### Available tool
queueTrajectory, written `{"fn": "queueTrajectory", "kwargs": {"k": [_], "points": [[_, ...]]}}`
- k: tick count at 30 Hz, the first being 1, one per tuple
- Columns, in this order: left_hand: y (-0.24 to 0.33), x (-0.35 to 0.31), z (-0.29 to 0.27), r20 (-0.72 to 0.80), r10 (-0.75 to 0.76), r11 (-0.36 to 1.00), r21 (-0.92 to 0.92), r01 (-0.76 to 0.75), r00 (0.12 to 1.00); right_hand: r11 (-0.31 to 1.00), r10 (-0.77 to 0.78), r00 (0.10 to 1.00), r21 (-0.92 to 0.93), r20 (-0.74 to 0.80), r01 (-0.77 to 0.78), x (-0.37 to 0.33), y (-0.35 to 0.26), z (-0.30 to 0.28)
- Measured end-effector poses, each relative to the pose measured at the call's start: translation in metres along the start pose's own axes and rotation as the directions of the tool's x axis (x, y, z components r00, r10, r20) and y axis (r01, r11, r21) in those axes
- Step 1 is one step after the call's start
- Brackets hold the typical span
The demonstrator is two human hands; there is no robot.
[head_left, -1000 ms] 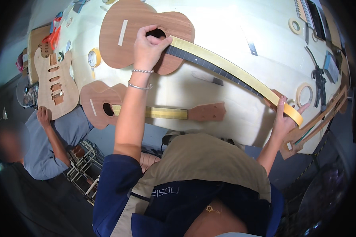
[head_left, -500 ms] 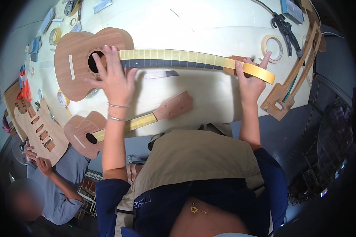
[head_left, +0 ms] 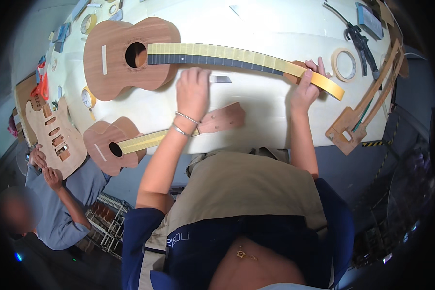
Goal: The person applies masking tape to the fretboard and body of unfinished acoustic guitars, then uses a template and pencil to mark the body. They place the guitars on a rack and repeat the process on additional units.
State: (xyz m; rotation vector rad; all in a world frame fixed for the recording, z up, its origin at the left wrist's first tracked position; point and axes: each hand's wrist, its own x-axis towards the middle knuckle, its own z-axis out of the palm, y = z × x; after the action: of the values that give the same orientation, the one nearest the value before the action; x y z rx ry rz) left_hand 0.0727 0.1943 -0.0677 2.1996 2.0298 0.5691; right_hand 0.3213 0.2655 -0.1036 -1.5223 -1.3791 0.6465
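A wooden ukulele body [head_left: 108, 60] with a round soundhole lies on the table, its neck reaching right. Yellow masking tape covers the far half of the dark fretboard [head_left: 212, 60]; the near half shows bare. At the headstock, my right hand [head_left: 307, 92] is closed on the yellow tape roll [head_left: 331, 87], from which the strip runs along the neck. My left hand [head_left: 193, 89], just below the neck, has its fingers closed over the handle of a flat knife [head_left: 221, 79]; only its dark blade end sticks out to the right.
A smaller ukulele [head_left: 111, 147] with a taped fretboard lies nearer me, partly under my left forearm. At right are a tape roll [head_left: 343, 65], a black clamp [head_left: 360, 46] and a wooden frame [head_left: 348, 128]. A person at left handles an electric guitar body [head_left: 58, 137].
My left hand has left the soundhole area, moving right and nearer me, and its spread fingers have closed on the knife. My right hand stays at the headstock with the tape. The view has shifted slightly.
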Motion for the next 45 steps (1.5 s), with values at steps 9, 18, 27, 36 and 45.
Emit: {"fn": "queueTrajectory", "kwargs": {"k": [9, 18, 27, 36, 45], "points": [[0.092, 0.040, -0.014, 0.301, -0.347, 0.472, -0.763, 0.442, 0.888, 0.999, -0.040, 0.999, -0.014, 0.025, 0.040, 0.002, 0.004, -0.004], [0.106, 0.064, 0.018, 0.480, -0.249, 0.500, -0.680, 0.536, 0.841, 0.993, -0.081, 0.996, -0.085, 0.031, 0.083, 0.002, 0.006, -0.007], [0.114, 0.070, 0.014, 0.477, -0.266, 0.576, -0.618, 0.535, 0.838, 0.927, -0.373, 0.924, -0.009, 0.087, 0.375, -0.012, -0.010, -0.010], [0.051, 0.031, 0.008, 0.065, 0.235, 0.915, -0.351, -0.198, 0.970, 0.779, 0.099, 0.984, 0.605, 0.145, -0.168, -0.016, -0.079, -0.023], [0.093, 0.029, -0.022, 0.429, -0.337, -0.099, -0.901, 0.422, 0.838, -0.094, 0.228, 0.839, 0.869, 0.495, -0.487, -0.032, -0.092, -0.022]]}}
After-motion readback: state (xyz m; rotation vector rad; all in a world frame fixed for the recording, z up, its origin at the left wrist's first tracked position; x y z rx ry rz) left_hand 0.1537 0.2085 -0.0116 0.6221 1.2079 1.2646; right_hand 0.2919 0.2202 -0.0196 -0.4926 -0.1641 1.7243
